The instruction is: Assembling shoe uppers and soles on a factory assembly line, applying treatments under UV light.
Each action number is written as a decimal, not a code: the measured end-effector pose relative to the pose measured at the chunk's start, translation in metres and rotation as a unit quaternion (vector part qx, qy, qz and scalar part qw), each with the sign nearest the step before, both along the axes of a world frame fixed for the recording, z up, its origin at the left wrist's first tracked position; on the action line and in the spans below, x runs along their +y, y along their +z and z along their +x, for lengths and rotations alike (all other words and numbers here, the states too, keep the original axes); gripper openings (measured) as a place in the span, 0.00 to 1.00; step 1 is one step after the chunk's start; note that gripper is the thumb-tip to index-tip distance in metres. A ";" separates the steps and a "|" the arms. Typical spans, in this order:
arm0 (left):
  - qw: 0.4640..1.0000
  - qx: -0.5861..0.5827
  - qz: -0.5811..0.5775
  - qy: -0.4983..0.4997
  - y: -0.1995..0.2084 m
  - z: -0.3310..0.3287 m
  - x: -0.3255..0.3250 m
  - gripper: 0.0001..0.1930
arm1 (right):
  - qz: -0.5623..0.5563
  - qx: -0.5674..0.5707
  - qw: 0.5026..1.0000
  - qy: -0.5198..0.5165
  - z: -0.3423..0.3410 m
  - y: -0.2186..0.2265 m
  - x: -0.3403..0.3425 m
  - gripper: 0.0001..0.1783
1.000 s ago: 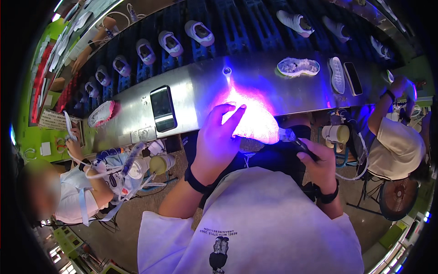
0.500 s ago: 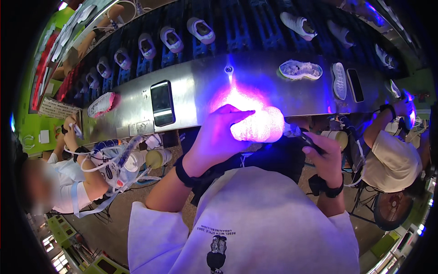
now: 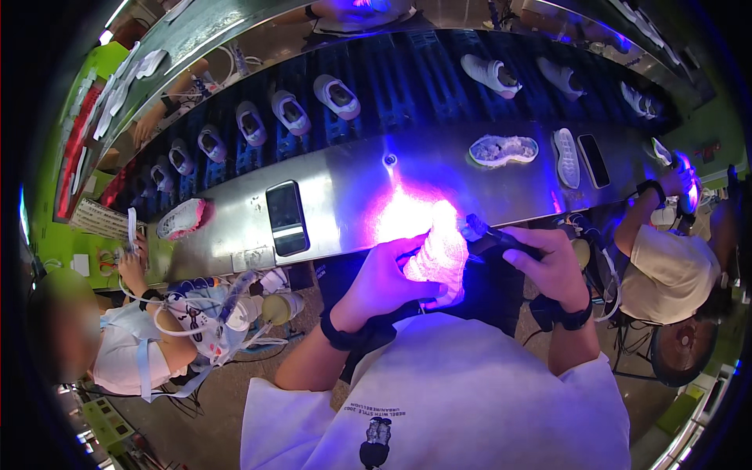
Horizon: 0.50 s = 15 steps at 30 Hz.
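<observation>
Under a bright violet-pink light, my left hand grips a shoe by its side, just off the bench's near edge. The glare washes out much of the shoe's surface, and its exact type is hard to make out. My right hand is closed round the dark handle of a brush. The brush's bristle end points left and sits close beside the shoe's upper right side; whether it touches, I cannot tell. A pale shoe sole with a rough, whitish inside lies on the bench beyond the brush.
The metal bench also bears a phone, a second phone, a white sole and a pink-edged sole. Behind runs a dark slatted conveyor with several shoes. Co-workers sit left and right.
The shoe has turned from lying crosswise to pointing away from me, and my left hand has shifted its grip lower along it. The brush has come closer to the shoe. The view has tilted.
</observation>
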<state>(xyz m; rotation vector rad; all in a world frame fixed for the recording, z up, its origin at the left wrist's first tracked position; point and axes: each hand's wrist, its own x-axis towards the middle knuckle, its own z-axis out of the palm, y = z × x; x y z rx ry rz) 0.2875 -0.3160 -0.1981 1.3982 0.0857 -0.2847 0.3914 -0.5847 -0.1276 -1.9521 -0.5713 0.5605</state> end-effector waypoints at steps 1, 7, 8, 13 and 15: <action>1.000 0.002 -0.017 -0.005 0.001 -0.001 0.002 0.31 | 0.004 -0.007 1.000 0.010 0.001 -0.002 0.001 0.19; 0.997 0.044 -0.061 -0.003 0.015 -0.002 0.007 0.28 | 0.041 -0.032 0.999 0.015 -0.001 -0.017 0.007 0.20; 0.996 0.048 -0.070 0.002 0.016 -0.002 0.006 0.26 | 0.046 -0.032 0.998 0.008 -0.001 -0.019 0.007 0.20; 0.993 0.109 -0.044 0.029 0.022 0.000 -0.001 0.23 | 0.070 0.006 0.997 -0.011 -0.013 -0.038 0.002 0.20; 0.990 0.132 -0.037 0.034 0.021 0.000 -0.004 0.22 | 0.056 -0.007 0.998 -0.010 -0.018 -0.046 -0.009 0.20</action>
